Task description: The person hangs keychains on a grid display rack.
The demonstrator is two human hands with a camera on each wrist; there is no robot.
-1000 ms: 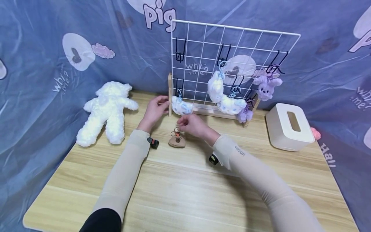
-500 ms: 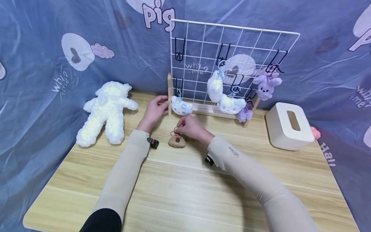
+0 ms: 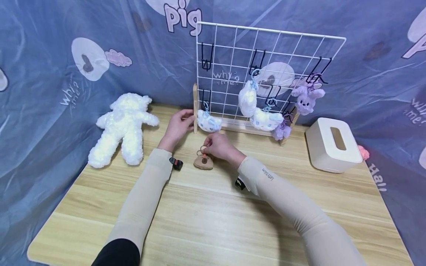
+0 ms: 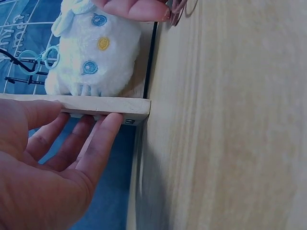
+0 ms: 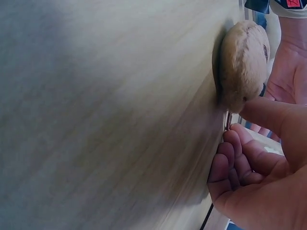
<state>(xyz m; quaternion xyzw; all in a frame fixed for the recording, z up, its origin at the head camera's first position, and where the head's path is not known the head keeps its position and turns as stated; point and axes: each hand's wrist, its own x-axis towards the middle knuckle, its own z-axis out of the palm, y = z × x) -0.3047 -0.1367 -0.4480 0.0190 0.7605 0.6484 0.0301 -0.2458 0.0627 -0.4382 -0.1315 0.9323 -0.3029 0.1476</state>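
On the table lies a brown plush keychain (image 3: 203, 162), an animal head with a dark snout and a metal ring. My right hand (image 3: 221, 146) pinches its ring between thumb and fingertips; in the right wrist view the brown plush (image 5: 243, 64) lies just past the thumb. My left hand (image 3: 178, 127) touches the outer side of the wire rack's wooden upright (image 3: 195, 109). In the left wrist view, its fingertips rest along this wooden piece (image 4: 105, 104), fingers fairly straight. Close by hangs a white plush keychain (image 3: 209, 122) with blue details.
The white wire rack (image 3: 229, 66) carries black hooks, further white plush keychains (image 3: 266, 120) and purple rabbit plushes (image 3: 306, 100). A large white plush toy (image 3: 123, 129) lies at left. A white tissue box (image 3: 332, 145) stands at right, with a pink item (image 3: 363, 152) behind it.
My right hand has shifted slightly left and down, and its fingertips now close on the keychain's ring. The left hand stays at the upright.
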